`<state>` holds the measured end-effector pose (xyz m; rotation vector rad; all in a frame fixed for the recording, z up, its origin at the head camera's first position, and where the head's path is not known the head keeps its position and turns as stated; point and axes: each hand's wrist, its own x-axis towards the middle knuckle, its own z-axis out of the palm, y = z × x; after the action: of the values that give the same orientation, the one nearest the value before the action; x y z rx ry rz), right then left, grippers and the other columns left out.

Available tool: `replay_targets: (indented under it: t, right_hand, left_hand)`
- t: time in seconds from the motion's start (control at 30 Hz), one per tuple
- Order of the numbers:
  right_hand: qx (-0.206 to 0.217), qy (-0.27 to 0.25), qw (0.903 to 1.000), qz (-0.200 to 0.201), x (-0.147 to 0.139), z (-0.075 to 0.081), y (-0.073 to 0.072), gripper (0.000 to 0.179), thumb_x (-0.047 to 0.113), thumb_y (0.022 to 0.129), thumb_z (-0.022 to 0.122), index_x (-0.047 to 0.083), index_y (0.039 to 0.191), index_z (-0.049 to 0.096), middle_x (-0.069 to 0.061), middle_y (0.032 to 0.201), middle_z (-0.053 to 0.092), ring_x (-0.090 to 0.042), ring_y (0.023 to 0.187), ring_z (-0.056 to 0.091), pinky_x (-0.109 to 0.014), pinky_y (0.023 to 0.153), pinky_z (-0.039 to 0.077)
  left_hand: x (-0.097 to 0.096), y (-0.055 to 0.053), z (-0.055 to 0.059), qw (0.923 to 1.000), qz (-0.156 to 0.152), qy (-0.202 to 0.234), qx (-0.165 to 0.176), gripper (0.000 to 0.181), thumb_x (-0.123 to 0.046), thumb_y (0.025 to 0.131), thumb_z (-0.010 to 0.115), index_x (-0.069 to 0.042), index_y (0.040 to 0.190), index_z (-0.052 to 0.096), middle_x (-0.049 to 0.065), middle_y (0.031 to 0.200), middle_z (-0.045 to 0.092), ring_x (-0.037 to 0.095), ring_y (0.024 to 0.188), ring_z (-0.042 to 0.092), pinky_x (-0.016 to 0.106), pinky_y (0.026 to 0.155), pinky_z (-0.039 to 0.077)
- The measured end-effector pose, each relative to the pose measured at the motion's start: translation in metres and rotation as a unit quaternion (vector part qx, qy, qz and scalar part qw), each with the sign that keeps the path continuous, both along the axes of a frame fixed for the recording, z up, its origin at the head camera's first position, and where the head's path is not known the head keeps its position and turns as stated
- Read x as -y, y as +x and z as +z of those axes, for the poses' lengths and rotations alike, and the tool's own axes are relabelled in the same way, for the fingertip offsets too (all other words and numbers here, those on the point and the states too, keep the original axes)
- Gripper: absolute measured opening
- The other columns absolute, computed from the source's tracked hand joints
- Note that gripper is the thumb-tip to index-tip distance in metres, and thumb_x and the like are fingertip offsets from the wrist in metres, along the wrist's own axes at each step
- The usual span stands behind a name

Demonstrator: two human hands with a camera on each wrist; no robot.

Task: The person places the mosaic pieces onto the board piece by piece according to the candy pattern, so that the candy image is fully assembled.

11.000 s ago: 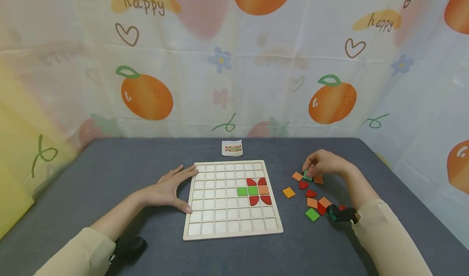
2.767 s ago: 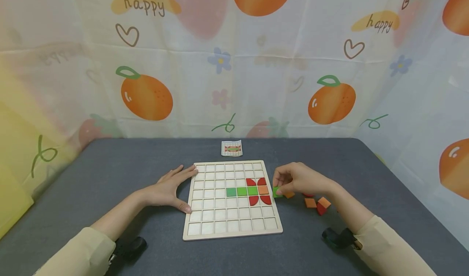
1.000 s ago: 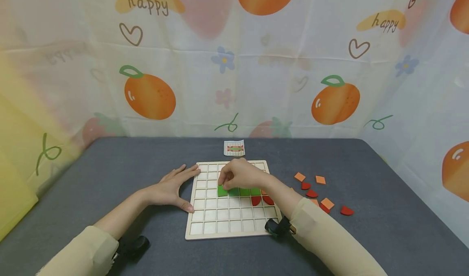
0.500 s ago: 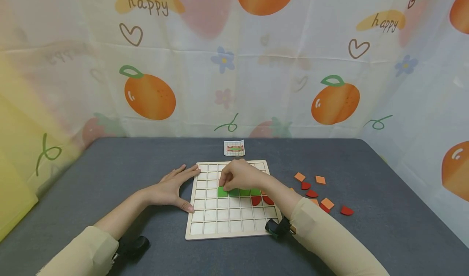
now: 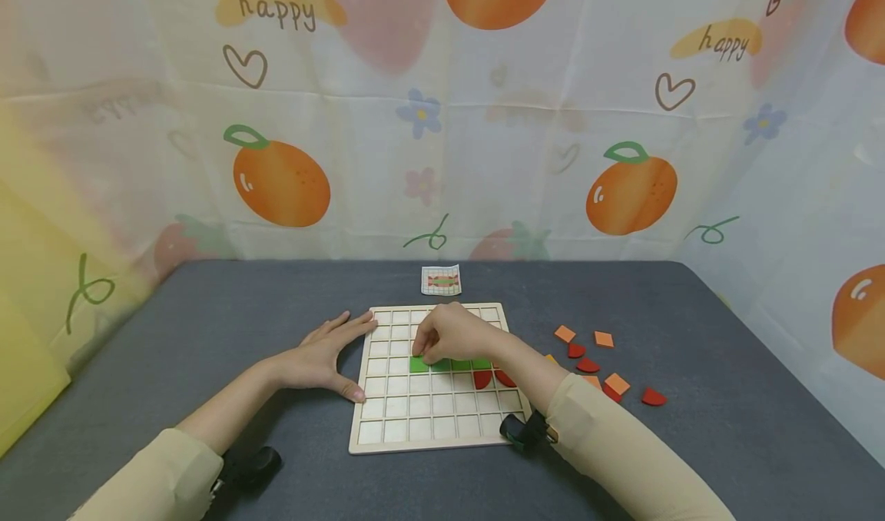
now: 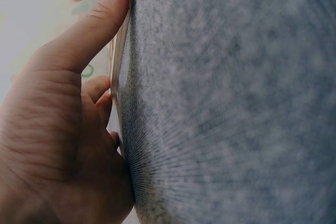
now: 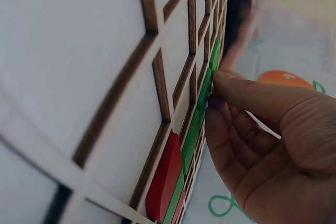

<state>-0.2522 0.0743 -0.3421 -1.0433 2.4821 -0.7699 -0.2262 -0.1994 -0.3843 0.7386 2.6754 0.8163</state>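
Note:
On the table lies a pale wooden grid board. My left hand rests at its left edge, thumb and fingers spread along the rim; the left wrist view shows the thumb on the edge. Over the board's middle row, my right hand has thumb and curled fingertips at a green square tile, the leftmost of a row of green tiles. In the right wrist view that tile sits just past the thumb tip. Red quarter-round pieces lie in cells near the right side, partly behind the right forearm.
Right of the board lie loose orange squares and red quarter-round pieces; one orange square overlaps a red piece. A small picture card lies beyond the board. A patterned curtain hangs behind the table.
Since the earliest frame, two green tiles have come to the left end of the green row. My right hand moved from the loose pieces to the board, barely shifting lately. The left hand stays.

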Motion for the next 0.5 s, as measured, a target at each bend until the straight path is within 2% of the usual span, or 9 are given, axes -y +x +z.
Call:
replay_targets:
  t: [0.23, 0.5]
  right_hand:
    - [0.002, -0.004, 1.0000, -0.003, 0.0000, 0.0002, -0.0008, 0.012, 0.005, 0.086, 0.073, 0.011, 0.097, 0.077, -0.001, 0.088, 0.075, -0.005, 0.076, 0.065, -0.019, 0.069, 0.053]
    - [-0.019, -0.013, 0.9996, -0.015, -0.0035, 0.0053, -0.0042, 0.014, 0.007, 0.086, 0.073, 0.011, 0.100, 0.076, 0.001, 0.087, 0.073, -0.005, 0.077, 0.064, -0.021, 0.072, 0.052]
  left_hand:
    - [-0.0002, 0.0011, 0.0000, 1.0000, 0.003, 0.003, 0.000, 0.113, -0.051, 0.067, 0.086, -0.014, 0.157, 0.029, 0.011, 0.168, 0.016, 0.049, 0.153, 0.002, 0.078, 0.110, 0.007]
    - [0.0000, 0.0012, 0.0019, 1.0000, -0.003, -0.001, 0.000, 0.113, -0.052, 0.068, 0.085, -0.014, 0.157, 0.028, 0.012, 0.168, 0.016, 0.050, 0.152, 0.003, 0.079, 0.109, 0.008]
